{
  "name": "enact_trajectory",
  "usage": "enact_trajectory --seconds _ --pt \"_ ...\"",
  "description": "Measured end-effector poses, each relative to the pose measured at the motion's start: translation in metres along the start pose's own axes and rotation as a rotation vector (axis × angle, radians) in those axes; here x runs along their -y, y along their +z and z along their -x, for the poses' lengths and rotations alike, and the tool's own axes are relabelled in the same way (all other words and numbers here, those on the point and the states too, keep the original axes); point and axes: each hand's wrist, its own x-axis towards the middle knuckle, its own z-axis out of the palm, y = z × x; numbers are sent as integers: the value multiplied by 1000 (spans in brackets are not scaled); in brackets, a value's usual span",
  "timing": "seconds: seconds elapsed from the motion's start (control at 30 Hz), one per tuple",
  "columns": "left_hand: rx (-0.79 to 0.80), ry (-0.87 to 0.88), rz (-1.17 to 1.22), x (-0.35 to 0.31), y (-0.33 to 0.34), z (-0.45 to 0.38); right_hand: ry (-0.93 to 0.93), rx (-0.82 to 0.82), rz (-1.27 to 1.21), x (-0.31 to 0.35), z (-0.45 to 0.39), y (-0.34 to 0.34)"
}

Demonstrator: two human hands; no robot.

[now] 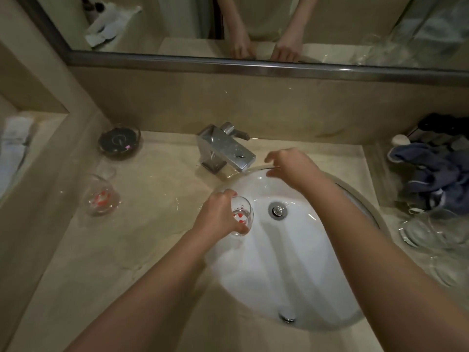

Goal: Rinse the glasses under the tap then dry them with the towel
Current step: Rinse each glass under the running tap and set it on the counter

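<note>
Held glass (242, 215): clear, with red markings; gripped around its side by the left hand (219, 214), fingers and thumb curled round it. It hangs over the left part of the white sink (279, 262), left of the drain (278, 210). Long axis tilted, mouth pointing up and toward the tap (228, 151).

Right hand (291, 165): above the back rim of the sink, just right of the tap spout, fingers loosely curled, holding nothing.

Second glass (101, 194): clear, with red markings, on the counter (152, 224) toward its left edge, well apart from the sink; orientation unclear through blur.

Dark dish (119, 142): back left corner of the counter.

Blue towel (436, 174): bunched at the right edge.

Further clear glassware (431, 232): right edge, in front of the towel; count unclear.
</note>
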Motion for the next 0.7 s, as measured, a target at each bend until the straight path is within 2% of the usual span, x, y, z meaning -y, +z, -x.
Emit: enact_trajectory --seconds 0.1,0.3,0.57,0.7 --pt "-4 -7 -15 -3 2 -15 -19 -42 -48 6 -28 -9" --pt "11 -5 -38 -6 8 -36 8 -191 -309 23 -62 -3" --pt "30 -10 -19 -2 11 -51 -28 -218 -15 36 -88 1" --pt "32 -27 18 1 10 -56 -54 -194 13 33 -92 -8"
